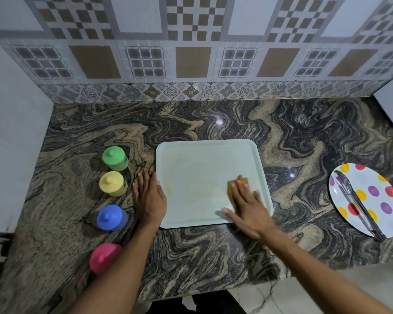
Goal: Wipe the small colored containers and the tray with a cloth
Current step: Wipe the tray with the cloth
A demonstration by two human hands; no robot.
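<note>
Tray (pixel 191 177) flat, long axis left-right | right hand (pixel 247 207) presses cloth (pixel 240 179) on it

Four containers (pixel 115 157) — one tray (pixel 191 168), one cloth (pixel 233 185), one plate (pixel 372 180), one tongs (pixel 354 200).

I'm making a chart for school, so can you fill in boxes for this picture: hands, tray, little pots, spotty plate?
Left hand: lies flat on the counter beside the tray, at its left edge
Right hand: presses a brown cloth on the tray
Tray: pale, holds only the cloth and that hand
Pots: green pot, yellow pot, blue pot, pink pot, in a row left of the tray, lids on
Spotty plate: far right, metal tongs on it
</note>
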